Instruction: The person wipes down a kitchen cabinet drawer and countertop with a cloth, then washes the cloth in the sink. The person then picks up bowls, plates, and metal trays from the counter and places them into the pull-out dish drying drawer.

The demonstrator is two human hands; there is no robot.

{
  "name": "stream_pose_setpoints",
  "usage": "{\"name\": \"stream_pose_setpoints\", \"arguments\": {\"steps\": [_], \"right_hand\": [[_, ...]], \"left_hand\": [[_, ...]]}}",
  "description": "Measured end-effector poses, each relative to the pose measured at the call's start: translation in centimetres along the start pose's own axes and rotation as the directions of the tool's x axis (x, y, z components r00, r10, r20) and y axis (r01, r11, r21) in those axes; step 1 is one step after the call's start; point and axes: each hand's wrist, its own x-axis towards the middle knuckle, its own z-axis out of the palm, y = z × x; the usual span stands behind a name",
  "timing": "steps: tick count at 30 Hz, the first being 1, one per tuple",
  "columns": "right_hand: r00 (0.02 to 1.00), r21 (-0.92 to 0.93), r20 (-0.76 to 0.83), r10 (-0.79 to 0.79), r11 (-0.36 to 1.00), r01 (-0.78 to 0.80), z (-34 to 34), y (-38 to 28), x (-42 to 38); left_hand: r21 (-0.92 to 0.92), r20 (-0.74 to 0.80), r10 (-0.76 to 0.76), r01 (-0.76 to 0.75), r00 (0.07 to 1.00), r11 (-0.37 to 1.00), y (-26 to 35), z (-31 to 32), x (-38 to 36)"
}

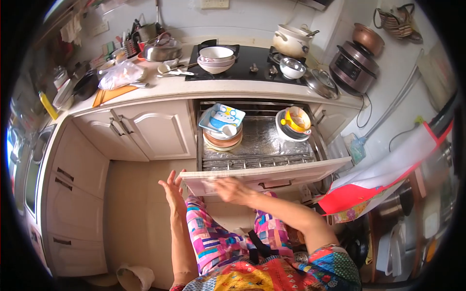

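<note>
Two dish stacks (222,139) stand in the pulled-out drawer (264,145) below the hob (246,57). At its near left corner, the left hand (173,190) spreads its empty fingers; rightward, the right hand (234,190) curls, any hold too blurred to tell.

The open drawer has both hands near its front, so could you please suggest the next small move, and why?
Perhaps move the right hand along the drawer front toward the handle: the drawer stands open, its dishes sit in stacks, and that hand is left of the handle.
</note>
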Motion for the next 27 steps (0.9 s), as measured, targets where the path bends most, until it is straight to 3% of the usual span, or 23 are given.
{"name": "stream_pose_setpoints", "arguments": {"steps": [2,4,8,11,14,15,16,19,22,27], "right_hand": [[0.993,-0.077,0.117,-0.016,0.997,0.025,-1.6,1.7,-4.8],[0.975,-0.138,0.223,0.023,0.99,0.008,-4.1,2.9,-8.1],[0.968,-0.158,0.241,0.066,0.987,-0.028,-5.7,3.7,-8.8],[0.996,-0.153,0.036,-0.087,0.984,0.092,-2.6,2.8,-4.8],[0.997,-0.058,-0.039,-0.07,0.996,0.068,-1.2,1.2,1.7],[0.996,-0.053,-0.032,-0.085,0.995,0.084,-1.7,1.4,3.3],[0.998,-0.075,-0.029,-0.048,0.996,0.045,-2.3,1.8,5.0],[0.999,-0.134,-0.039,0.014,0.991,-0.019,-1.7,6.8,7.5],[0.996,-0.235,-0.019,0.083,0.968,-0.085,-1.4,13.7,8.3],[0.994,-0.425,0.105,0.019,0.905,0.027,2.1,23.4,8.2]], "left_hand": [[0.124,0.051,0.022,-0.028,0.998,0.992,-0.1,0.0,0.1],[0.12,0.045,0.034,-0.039,0.998,0.992,-0.1,0.3,0.0],[0.127,0.004,0.049,-0.049,0.999,0.991,0.3,0.9,-0.1],[0.137,0.017,0.07,-0.072,0.997,0.988,0.7,1.0,-0.4],[0.228,0.039,0.141,-0.146,0.989,0.963,-0.3,0.0,0.3],[0.052,0.021,0.137,-0.138,0.99,0.989,0.3,0.9,-0.2],[0.039,0.009,0.139,-0.139,0.99,0.989,0.0,0.9,0.0],[0.564,0.001,0.406,-0.336,0.914,0.754,-0.7,1.2,0.1],[0.488,-0.087,0.433,-0.341,0.897,0.804,-1.4,1.6,0.3],[0.492,-0.076,0.473,-0.38,0.878,0.783,-1.5,1.2,1.3]]}}
